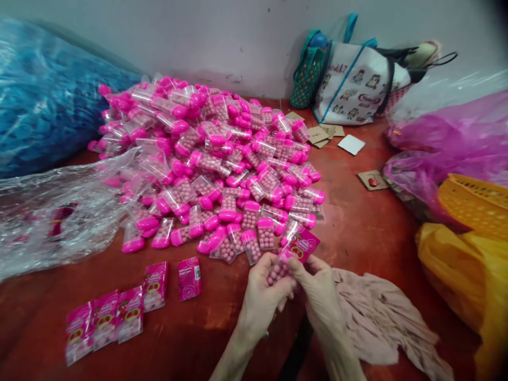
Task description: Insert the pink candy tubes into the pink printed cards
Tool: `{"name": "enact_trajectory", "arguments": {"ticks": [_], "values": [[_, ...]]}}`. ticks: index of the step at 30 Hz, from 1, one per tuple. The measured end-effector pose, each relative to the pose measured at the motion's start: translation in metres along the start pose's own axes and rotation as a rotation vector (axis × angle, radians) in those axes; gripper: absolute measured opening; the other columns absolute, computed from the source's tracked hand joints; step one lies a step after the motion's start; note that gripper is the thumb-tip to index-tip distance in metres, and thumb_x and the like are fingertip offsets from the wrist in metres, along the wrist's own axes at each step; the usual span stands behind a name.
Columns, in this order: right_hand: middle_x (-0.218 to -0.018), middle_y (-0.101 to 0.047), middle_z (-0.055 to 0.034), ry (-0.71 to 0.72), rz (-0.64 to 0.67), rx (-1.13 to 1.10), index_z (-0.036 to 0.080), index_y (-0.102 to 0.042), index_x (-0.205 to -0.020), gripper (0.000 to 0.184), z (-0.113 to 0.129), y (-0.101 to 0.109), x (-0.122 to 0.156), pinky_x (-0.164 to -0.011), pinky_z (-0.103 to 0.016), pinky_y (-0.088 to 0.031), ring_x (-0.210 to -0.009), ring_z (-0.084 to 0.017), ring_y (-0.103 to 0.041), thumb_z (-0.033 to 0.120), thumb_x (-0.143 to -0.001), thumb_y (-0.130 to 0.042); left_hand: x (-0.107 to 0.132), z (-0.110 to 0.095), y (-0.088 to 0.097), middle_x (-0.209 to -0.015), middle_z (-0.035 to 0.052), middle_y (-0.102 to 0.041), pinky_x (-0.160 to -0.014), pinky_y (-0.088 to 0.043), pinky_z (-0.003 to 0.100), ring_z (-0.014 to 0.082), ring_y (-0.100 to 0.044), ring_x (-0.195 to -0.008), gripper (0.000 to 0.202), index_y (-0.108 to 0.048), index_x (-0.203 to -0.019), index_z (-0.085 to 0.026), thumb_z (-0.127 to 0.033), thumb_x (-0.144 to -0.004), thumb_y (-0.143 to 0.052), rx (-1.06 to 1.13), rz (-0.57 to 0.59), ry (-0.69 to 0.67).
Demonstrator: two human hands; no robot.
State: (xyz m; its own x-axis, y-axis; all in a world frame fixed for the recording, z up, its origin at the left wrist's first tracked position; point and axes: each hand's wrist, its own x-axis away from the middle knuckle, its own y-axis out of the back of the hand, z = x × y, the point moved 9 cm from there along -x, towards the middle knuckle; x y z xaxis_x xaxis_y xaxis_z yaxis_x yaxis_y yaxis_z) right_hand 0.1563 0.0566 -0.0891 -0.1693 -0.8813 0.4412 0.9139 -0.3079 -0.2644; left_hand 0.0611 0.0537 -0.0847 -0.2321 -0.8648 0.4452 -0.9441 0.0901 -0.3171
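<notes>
My left hand [265, 290] and my right hand [315, 283] meet low in the middle, both closed on one clear candy tube [278, 272] filled with pink balls. A pink printed label [302, 246] sticks up from the tube between my fingertips. Just beyond my hands lies a big heap of candy tubes with pink caps [214, 164] on the red table [369, 222]. Several labelled tubes [130, 309] lie in a row at the lower left.
Crumpled clear plastic [51, 217] and a blue bag [43, 95] lie left. A beige cloth [381, 317] sits right of my hands. Pink plastic bags [456, 137], a yellow basket [472, 203] and a yellow bag [468, 275] crowd the right. A white tote [357, 84] and cardboard cards [323, 133] stand at the back.
</notes>
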Motion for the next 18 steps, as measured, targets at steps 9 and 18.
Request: {"name": "enact_trajectory", "arguments": {"ticks": [9, 18], "values": [[-0.072, -0.068, -0.0011, -0.023, 0.156, -0.113, 0.016, -0.069, -0.093, 0.021, 0.006, -0.011, -0.001, -0.056, -0.019, -0.05, -0.057, -0.009, -0.058, 0.026, -0.073, -0.069, 0.005, -0.018, 0.0, -0.059, -0.0045, -0.052, -0.037, -0.024, 0.016, 0.0026, -0.035, -0.038, 0.025, -0.04, -0.109, -0.018, -0.026, -0.086, -0.048, 0.029, 0.131, -0.088], [-0.074, -0.07, -0.0028, -0.052, 0.079, -0.12, 0.015, -0.069, -0.086, 0.022, 0.003, -0.015, 0.006, -0.056, -0.022, -0.054, -0.059, -0.012, -0.063, 0.023, -0.066, -0.074, 0.003, -0.017, 0.004, -0.058, -0.0066, -0.046, -0.039, -0.023, 0.016, 0.0031, -0.032, -0.043, 0.011, -0.045, -0.093, -0.02, -0.026, -0.085, -0.05, 0.089, 0.065, -0.117]]}}
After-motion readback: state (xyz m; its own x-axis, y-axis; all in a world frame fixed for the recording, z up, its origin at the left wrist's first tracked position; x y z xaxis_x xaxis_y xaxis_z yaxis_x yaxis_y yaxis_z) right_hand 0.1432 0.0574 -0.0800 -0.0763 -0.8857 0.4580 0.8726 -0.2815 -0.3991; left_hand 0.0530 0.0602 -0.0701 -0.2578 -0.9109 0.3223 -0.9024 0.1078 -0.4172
